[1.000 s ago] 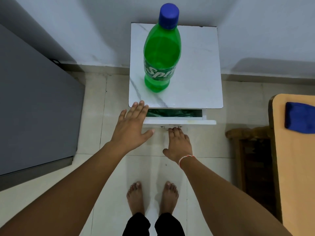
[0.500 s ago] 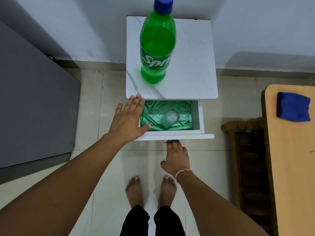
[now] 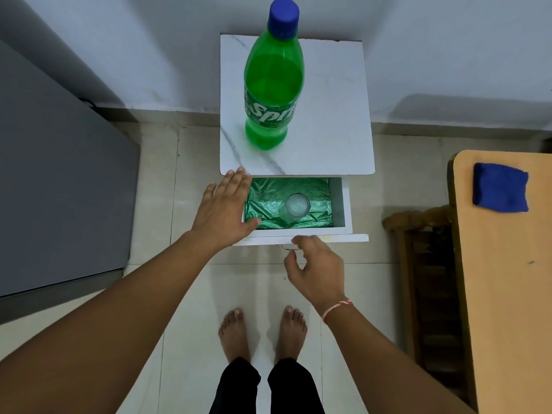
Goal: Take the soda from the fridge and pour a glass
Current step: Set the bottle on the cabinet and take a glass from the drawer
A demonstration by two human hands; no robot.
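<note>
Directly in front of the drawer, both hands are seen empty: the left hand point(image 3: 223, 210) is spread flat with fingers extended, laid over the left front corner of the open drawer point(image 3: 343, 204), its fingertips reaching the front edge of the white marble-patterned surface point(image 3: 328, 109) above and its thumb lying along the drawer's front rim. The right hand point(image 3: 316, 268) is held loosely curled and released, grasping nothing, its fingertips just beside the drawer's front panel near the middle; a thread band is worn at its wrist. Inside the drawer, a crinkled green lining point(image 3: 268, 210) is seen, and a clear glass point(image 3: 294, 207) is set upright on it, right of centre, apart from both hands and from the drawer walls. The green soda bottle point(image 3: 271, 94) with a blue cap point(image 3: 283, 19) is stood upright on the surface, toward its left half, clear of every edge, with bare surface left to its right. To the left, a grey fridge point(image 3: 59, 174) is found, with a strip of tiled floor point(image 3: 167, 180) between it and the stand. To the right, a wooden chair point(image 3: 418, 264) and a tan tabletop point(image 3: 507, 279) bearing a blue cloth point(image 3: 500, 191) are seen, well apart from the drawer. Bare feet point(image 3: 263, 333) are planted on open floor behind the hands.
</note>
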